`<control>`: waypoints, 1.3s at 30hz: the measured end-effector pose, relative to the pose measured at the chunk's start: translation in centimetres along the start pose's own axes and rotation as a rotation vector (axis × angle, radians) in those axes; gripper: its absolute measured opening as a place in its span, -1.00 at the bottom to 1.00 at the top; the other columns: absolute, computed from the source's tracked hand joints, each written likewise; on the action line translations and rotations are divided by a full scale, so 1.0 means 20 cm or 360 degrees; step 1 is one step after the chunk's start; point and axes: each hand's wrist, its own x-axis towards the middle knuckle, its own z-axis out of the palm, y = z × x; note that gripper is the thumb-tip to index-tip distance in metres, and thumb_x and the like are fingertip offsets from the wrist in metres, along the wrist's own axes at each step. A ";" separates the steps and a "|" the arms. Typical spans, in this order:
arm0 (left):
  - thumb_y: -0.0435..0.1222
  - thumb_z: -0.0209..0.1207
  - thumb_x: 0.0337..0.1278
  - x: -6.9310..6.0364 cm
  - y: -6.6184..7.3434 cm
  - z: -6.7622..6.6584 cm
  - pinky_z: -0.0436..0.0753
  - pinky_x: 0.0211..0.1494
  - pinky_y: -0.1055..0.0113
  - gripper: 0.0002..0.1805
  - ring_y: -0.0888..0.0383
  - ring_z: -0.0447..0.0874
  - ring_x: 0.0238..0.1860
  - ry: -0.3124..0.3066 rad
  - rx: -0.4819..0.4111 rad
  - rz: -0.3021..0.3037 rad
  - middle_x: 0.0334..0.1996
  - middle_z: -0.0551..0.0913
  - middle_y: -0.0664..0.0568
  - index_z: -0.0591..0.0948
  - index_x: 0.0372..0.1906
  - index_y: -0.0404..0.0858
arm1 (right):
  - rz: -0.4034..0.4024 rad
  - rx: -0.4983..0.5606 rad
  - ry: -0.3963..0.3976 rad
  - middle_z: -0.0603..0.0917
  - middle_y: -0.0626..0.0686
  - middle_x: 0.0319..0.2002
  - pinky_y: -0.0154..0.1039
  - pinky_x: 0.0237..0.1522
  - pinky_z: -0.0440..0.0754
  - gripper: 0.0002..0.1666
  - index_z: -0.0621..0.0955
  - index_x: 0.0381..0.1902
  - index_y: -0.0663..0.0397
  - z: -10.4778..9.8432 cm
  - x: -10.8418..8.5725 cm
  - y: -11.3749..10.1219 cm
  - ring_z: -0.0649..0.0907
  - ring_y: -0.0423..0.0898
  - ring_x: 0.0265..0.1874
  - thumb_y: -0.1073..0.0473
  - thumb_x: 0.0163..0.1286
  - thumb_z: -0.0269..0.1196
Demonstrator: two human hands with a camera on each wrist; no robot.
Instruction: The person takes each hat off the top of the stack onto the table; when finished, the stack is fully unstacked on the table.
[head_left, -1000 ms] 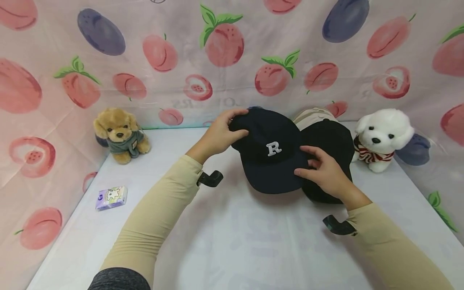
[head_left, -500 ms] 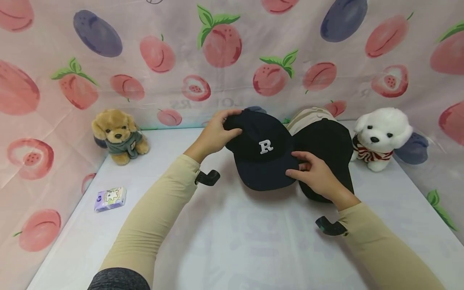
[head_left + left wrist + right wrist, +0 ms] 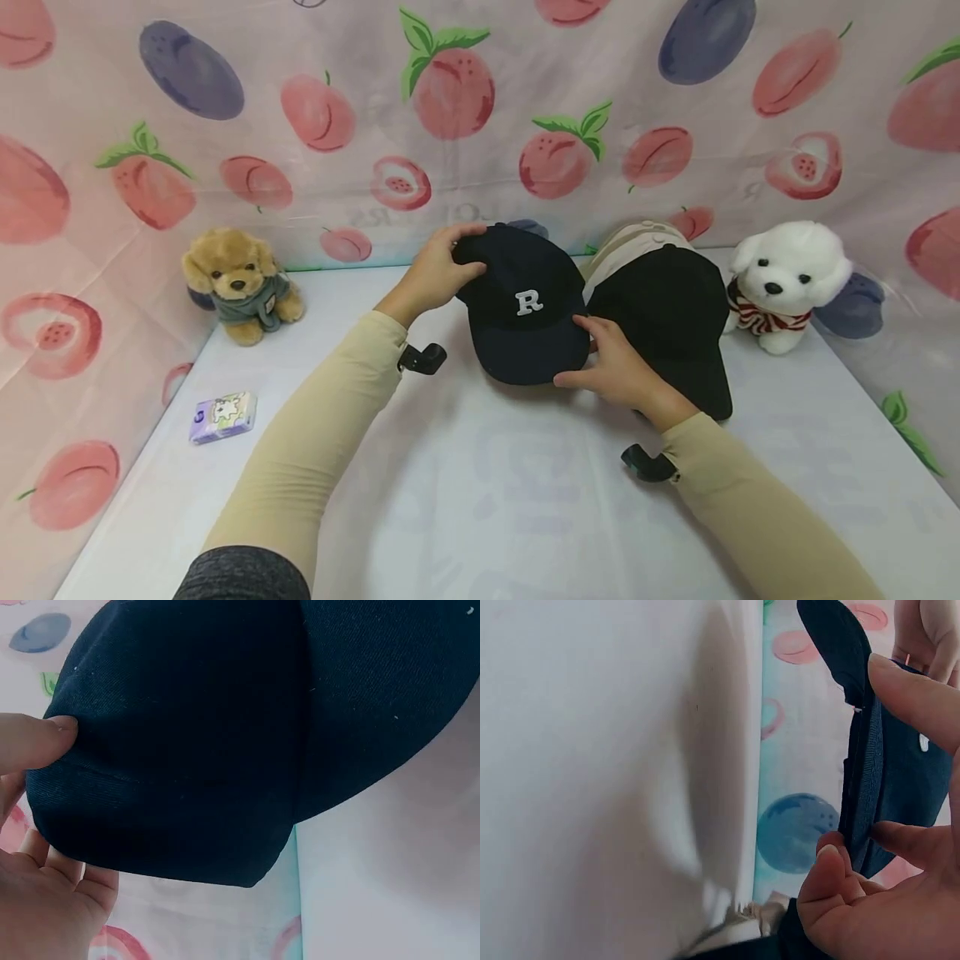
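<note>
A navy baseball cap (image 3: 506, 267) with a white letter R is held up over the white table between both hands, its brim towards me. My left hand (image 3: 433, 273) grips the crown at its left side, thumb in front and the other fingers behind, as the left wrist view shows. At the other side my right hand (image 3: 621, 368) pinches the cap's edge near the brim; the right wrist view has thumb and fingers on the rim (image 3: 866, 780). Just right of it is a black cap (image 3: 663, 308), partly covering a beige cap (image 3: 606, 248).
Towards the back left sits a brown plush dog (image 3: 243, 279) in a green top. A white plush dog (image 3: 787, 275) with a striped scarf sits at the right, beside the black cap. A small purple tissue pack (image 3: 222, 417) lies at the left of the table (image 3: 480, 517).
Both hands have carried the navy cap to the left, away from the black cap, which now shows more. The right hand moved further left than the left hand.
</note>
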 end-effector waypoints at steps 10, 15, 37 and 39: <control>-0.38 0.26 0.26 0.05 -0.07 -0.02 0.22 0.44 0.17 -0.42 -0.04 0.24 0.39 -0.0010 0.0035 0.0000 0.35 0.35 -0.18 0.46 0.38 -0.24 | 0.0023 -0.0032 -0.0028 0.00 0.44 0.47 0.17 0.25 0.36 0.22 0.12 0.53 0.36 0.06 0.08 -0.01 0.42 0.27 0.18 -0.01 0.13 0.53; -0.39 0.24 0.25 0.05 -0.11 -0.05 0.20 0.45 0.18 -0.42 -0.02 0.22 0.41 -0.0025 0.0055 -0.0018 0.37 0.35 -0.18 0.45 0.38 -0.26 | 0.0047 -0.0006 -0.0047 0.04 0.41 0.46 0.14 0.25 0.38 0.24 0.11 0.54 0.34 0.09 0.11 -0.04 0.43 0.26 0.20 -0.03 0.13 0.53; -0.20 0.22 0.35 0.01 -0.24 -0.26 0.28 0.41 0.10 -0.43 0.00 0.30 0.37 0.0000 0.0068 -0.0132 0.38 0.37 -0.13 0.44 0.41 -0.21 | 0.0010 0.0097 -0.0081 0.38 0.32 0.23 -0.08 0.03 0.49 -0.02 0.27 0.47 0.35 0.29 0.30 -0.19 0.51 0.07 -0.06 0.06 0.24 0.44; -0.25 0.22 0.35 0.01 -0.26 -0.28 0.30 0.40 0.10 -0.44 -0.02 0.33 0.34 0.0003 0.0040 -0.0122 0.37 0.38 -0.15 0.44 0.40 -0.25 | 0.0009 0.0105 -0.0092 0.41 0.30 0.20 -0.10 -0.02 0.51 -0.03 0.27 0.47 0.34 0.31 0.32 -0.21 0.53 0.06 -0.09 0.07 0.24 0.44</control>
